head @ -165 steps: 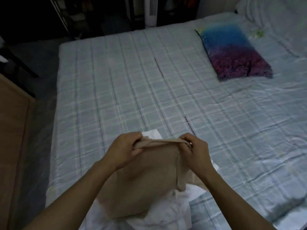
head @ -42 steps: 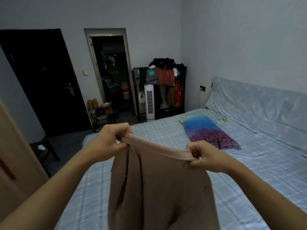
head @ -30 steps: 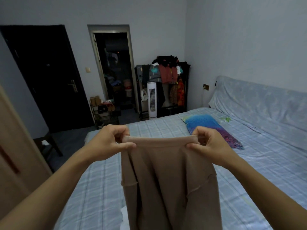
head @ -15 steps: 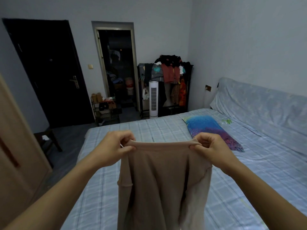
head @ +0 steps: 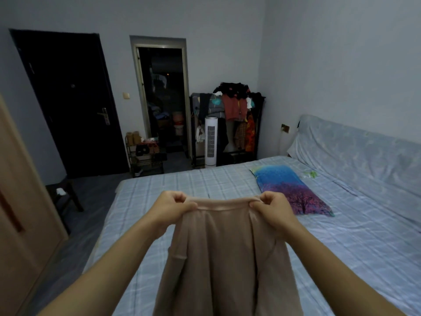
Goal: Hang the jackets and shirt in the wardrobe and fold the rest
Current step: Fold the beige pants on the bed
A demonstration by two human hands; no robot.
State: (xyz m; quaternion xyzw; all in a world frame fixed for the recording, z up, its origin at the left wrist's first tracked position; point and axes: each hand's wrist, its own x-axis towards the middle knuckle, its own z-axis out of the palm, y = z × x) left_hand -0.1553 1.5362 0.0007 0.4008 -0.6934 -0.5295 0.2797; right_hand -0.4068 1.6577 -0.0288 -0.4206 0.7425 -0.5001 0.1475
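both hands up in front of the camera, holding a beige garment [head: 224, 258] by its top edge, above the bed [head: 341, 247]. left hand [head: 169, 209] grips the left end of the band, fingers [head: 176, 197] curled over it, thumb pressed on the front. right hand [head: 272, 209] does the same at the right end, fingers curled, thumb pinching the edge. the band is stretched roughly level between the two hands, slight sag in the middle. the rest of the garment hangs straight down in loose vertical folds and runs out of the bottom of the frame; can't tell what kind of garment it is. a hemmed edge shows on its left side, lower down.

bed has a light blue checked sheet. a blue-and-purple pillow [head: 292, 190] lies on it to the right of the hands, well apart from the garment. far side of the room: open clothes rack [head: 234, 115] loaded with clothes, white tower fan [head: 210, 141] standing in front of it, a dark closed door [head: 68, 106] on the left, an open doorway [head: 163, 99] beside it, a shoe rack [head: 145, 153] between them. wooden panel [head: 20, 213] at the left edge.
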